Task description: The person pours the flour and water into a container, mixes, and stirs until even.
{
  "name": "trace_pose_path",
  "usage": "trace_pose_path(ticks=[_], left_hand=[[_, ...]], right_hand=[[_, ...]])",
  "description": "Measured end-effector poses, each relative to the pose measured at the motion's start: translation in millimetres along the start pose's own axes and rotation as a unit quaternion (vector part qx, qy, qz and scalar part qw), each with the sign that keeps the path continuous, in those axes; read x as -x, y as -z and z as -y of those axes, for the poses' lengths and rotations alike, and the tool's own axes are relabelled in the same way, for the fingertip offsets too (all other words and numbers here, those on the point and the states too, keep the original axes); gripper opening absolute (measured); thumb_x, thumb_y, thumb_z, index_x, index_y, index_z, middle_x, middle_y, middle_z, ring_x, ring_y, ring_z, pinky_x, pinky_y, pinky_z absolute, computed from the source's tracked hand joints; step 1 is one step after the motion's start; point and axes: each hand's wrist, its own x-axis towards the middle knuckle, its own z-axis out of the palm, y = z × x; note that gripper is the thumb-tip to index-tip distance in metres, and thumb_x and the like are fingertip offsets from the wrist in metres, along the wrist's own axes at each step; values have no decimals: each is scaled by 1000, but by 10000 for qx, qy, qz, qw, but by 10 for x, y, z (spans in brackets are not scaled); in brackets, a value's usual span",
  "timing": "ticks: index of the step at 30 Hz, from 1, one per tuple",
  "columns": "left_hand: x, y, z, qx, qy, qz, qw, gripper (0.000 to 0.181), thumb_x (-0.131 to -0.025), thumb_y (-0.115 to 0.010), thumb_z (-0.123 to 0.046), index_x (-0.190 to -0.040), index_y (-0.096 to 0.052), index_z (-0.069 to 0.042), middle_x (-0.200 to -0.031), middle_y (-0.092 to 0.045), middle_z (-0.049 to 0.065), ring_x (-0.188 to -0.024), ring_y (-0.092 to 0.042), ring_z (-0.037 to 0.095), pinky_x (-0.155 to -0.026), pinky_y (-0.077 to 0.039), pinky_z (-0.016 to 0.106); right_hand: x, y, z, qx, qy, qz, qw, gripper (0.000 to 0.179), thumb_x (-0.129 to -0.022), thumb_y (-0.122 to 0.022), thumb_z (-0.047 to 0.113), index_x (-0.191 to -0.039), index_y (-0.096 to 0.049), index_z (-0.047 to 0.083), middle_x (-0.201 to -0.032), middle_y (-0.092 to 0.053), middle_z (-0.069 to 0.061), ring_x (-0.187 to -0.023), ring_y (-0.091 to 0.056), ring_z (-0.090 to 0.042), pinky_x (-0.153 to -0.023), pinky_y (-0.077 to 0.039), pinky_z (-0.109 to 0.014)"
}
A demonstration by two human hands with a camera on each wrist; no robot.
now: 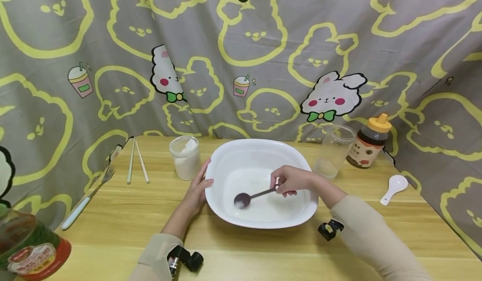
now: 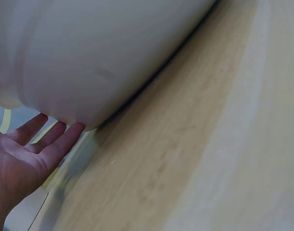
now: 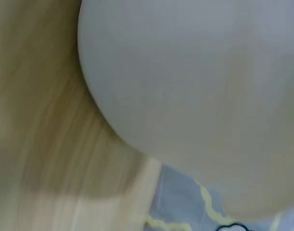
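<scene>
A white oval basin [image 1: 252, 149] is in the middle of the wooden table. My left hand [image 1: 196, 191] holds its left side, thumb at the rim; in the left wrist view, the fingertips [image 2: 75, 129] meet the outer wall. Inside the basin, my right hand [image 1: 290, 179] grips the handle of a dark round-bowled spoon [image 1: 242, 200]. Something whitish shows in the spoon's bowl, which is low over the basin floor. Only the basin's outer wall [image 3: 185, 86] appears in the right wrist view, hiding that hand.
Left of the basin stand a tub of white powder [image 1: 186, 163], chopsticks [image 1: 131, 163] and a fork [image 1: 88, 199]. A red-lidded jar [image 1: 34, 251] is nearest left. To the right are a clear cup [image 1: 333, 153], a yellow-capped bottle [image 1: 369, 143] and a white spoon [image 1: 395, 187].
</scene>
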Motion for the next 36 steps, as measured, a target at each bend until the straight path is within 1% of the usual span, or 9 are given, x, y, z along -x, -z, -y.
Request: trace_pose_path(ticks=[5, 10, 15, 19, 22, 26, 31, 34, 36], left_hand=[[-2, 7, 0, 10, -7, 24, 10000, 66, -79, -47, -9, -138, -21, -24, -135, -27, 15, -111, -34, 42, -82, -39, 47], [-2, 6, 5, -20, 21, 19, 10000, 67, -78, -47, -10, -138, -20, -24, -136, -24, 12, -112, -33, 42, -82, -40, 46], [-12, -1, 16, 24, 48, 5, 10000, 66, -79, -47, -9, -138, -21, -24, -135, -27, 14, -112, -33, 42, -82, -39, 47], [-18, -9, 22, 60, 91, 19, 9999, 65, -79, -46, -8, -138, -22, -25, -133, -30, 17, -111, -34, 42, -82, -39, 48], [-13, -11, 20, 23, 40, 19, 10000, 66, -79, -46, -9, -138, -22, -25, -133, -30, 17, -110, -36, 41, -81, -41, 46], [-2, -7, 14, -4, -21, 60, 10000, 66, -79, -47, -10, -138, -21, -24, -133, -30, 18, -109, -37, 41, -80, -42, 44], [2, -4, 6, -26, 20, 61, 10000, 66, -79, -47, -9, -138, -21, -24, -133, -30, 18, -110, -36, 41, -81, -41, 45], [0, -2, 3, -21, 44, 15, 10000, 66, -79, -47, -9, -138, -21, -25, -134, -28, 15, -110, -36, 40, -81, -41, 45], [-1, 1, 2, -26, 49, 14, 10000, 65, -79, -47, -9, -138, -21, -24, -134, -27, 14, -111, -35, 40, -81, -41, 44]], right_hand=[[249, 166, -26, 54, -80, 102, 9999, 10, -75, -53, -5, -82, -59, 0, -52, -50, -5, -40, -38, -10, -38, -32, -19], [390, 368, -72, 457, -350, -414, 9975, 11, -74, -53, -4, -82, -59, 2, -53, -49, -4, -42, -41, -11, -38, -35, -21], [280, 396, -96, 488, -657, -1093, 9906, 11, -76, -53, -2, -85, -59, 1, -56, -51, -6, -45, -42, -13, -40, -36, -25], [85, 279, -85, 287, -583, -1298, 9894, 12, -77, -52, -2, -88, -58, -1, -57, -52, -7, -45, -43, -13, -41, -36, -24], [-53, 159, -66, 147, -299, -1166, 9926, 12, -77, -53, -2, -88, -58, -3, -57, -54, -7, -44, -43, -12, -40, -37, -24], [-105, 28, -23, -125, -1, -622, 9980, 12, -78, -54, -1, -89, -58, -4, -56, -54, -8, -42, -43, -11, -39, -37, -24], [57, 11, 11, -111, 169, 166, 9997, 11, -77, -53, -4, -85, -60, 1, -54, -53, -7, -40, -40, -11, -38, -35, -20], [211, 90, 9, 43, 61, 270, 9996, 14, -75, -52, -6, -82, -60, 3, -53, -51, -6, -39, -38, -10, -37, -33, -19], [311, 162, 4, 267, -81, 189, 9994, 15, -73, -51, -6, -80, -59, 4, -52, -50, -4, -39, -38, -10, -37, -32, -19]])
